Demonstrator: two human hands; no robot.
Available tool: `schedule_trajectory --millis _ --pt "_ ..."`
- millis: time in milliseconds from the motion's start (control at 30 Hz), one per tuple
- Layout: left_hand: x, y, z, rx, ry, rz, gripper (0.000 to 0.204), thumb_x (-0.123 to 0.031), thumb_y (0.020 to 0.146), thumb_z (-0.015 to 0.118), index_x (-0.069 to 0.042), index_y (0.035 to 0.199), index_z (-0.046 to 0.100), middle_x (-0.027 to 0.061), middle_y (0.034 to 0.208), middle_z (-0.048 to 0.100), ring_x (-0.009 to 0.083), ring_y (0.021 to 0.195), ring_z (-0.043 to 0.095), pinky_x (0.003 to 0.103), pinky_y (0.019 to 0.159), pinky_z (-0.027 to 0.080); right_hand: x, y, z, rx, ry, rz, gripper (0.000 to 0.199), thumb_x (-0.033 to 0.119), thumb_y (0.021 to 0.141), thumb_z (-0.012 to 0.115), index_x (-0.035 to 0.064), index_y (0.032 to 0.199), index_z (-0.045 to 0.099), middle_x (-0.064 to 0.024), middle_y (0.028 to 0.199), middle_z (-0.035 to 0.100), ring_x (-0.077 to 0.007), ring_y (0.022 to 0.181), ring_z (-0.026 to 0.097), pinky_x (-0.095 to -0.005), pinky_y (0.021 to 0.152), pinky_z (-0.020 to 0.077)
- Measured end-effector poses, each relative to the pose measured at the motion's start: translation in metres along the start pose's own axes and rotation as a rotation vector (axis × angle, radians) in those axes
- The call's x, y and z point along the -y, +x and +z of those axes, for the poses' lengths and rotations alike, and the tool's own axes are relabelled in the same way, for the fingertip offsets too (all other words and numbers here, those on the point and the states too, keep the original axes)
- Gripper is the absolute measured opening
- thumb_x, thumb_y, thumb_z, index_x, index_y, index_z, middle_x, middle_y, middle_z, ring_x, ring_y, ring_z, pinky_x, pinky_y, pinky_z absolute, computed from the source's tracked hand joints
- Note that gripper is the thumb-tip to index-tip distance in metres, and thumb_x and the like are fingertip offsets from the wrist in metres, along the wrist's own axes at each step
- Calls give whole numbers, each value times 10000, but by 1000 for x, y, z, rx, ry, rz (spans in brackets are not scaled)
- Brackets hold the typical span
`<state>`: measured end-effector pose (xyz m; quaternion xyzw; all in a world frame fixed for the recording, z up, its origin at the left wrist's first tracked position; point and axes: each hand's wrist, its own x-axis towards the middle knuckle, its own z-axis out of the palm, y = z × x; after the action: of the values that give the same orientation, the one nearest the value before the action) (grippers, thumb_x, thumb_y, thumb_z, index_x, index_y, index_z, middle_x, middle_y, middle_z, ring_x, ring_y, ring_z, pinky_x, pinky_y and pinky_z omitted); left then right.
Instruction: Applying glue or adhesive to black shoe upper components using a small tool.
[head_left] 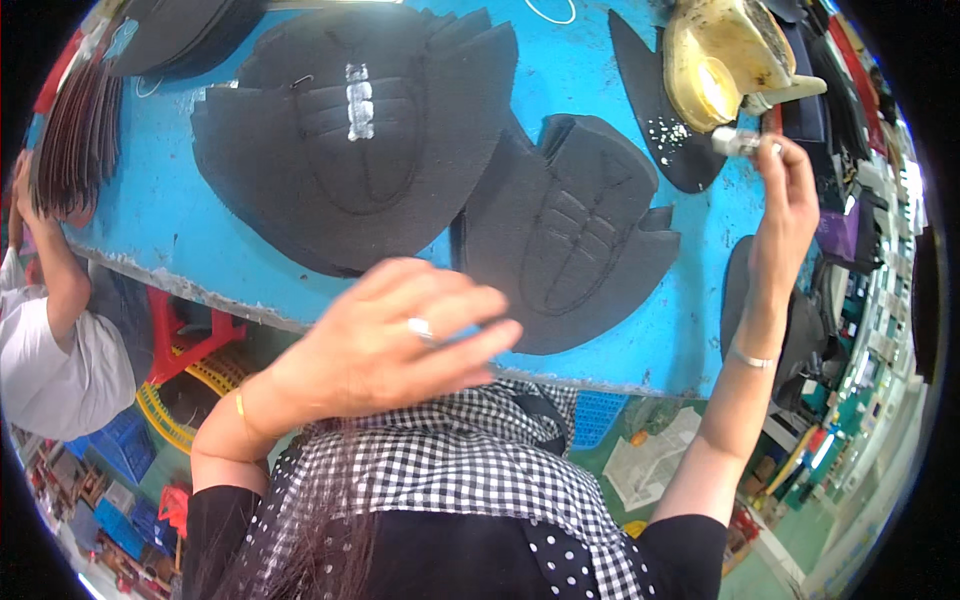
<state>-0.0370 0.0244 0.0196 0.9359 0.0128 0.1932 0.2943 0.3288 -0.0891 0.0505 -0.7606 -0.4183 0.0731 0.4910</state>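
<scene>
I've got a small brush-like tool point(735, 142) pinched in the fingers of my right hand point(787, 195), out near the far right side of the blue tabletop point(690, 310). Its tip is blurry, and it is just beside a stained yellow pot point(700, 90). Under it lies a long black piece point(690, 175) with white crumbs on it. My left hand point(400, 335) is well apart from my right one, over the near edge, with its fingers loosely bent and nothing in it that I can see. Past it is a big pile of black stitched pieces point(260, 190), and the top one has a bumpy white stripe point(359, 100) down its middle. That part looks done to me. Right next to it is a smaller black pile point(610, 250) with raised lines but no white stripe on top, so I think that one may be left to do. I can't tell about the pieces underneath. Away to my left, another person's hand point(25, 190) is by some dark hanging strips point(75, 140), and a red stool point(185, 330) stands below the edge.
</scene>
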Motion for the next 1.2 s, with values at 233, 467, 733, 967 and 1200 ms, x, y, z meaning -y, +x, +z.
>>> schedule_trajectory --millis 233,467,733,967,1200 --pt "-7 14 45 20 84 85 432 -301 803 763 -92 1175 699 64 1239 643 220 1084 615 382 907 491 49 -85 49 429 62 79 143 54 861 762 23 969 673 -42 928 714 -96 852 640 -250 794 504" --pt "-9 19 47 3 121 97 364 -251 794 741 -69 1108 713 65 1144 661 219 1037 625 379 880 500 29 -68 68 183 -197 -232 141 47 810 791 61 921 706 -41 859 690 -174 768 611 -305 714 478" --pt "-11 31 42 16 119 85 354 -162 750 663 -15 1070 700 84 1006 636 226 904 619 328 739 513 46 -91 53 437 -177 -398 237 68 749 832 54 947 703 -62 902 713 -196 789 634 -331 753 477" --pt "-27 39 38 -321 -7 428 243 -102 719 693 -13 940 740 9 733 474 153 660 534 296 615 480 20 -69 17 -96 337 -86 167 56 996 605 -22 1144 602 -135 1056 698 -138 911 623 -296 854 503" --pt "-6 3 -23 -370 220 -87 450 -210 560 850 -185 1000 763 -3 828 524 212 799 570 372 729 488 11 -86 15 3 275 46 121 32 998 596 -7 1112 598 -119 1071 700 -114 934 624 -267 864 501"
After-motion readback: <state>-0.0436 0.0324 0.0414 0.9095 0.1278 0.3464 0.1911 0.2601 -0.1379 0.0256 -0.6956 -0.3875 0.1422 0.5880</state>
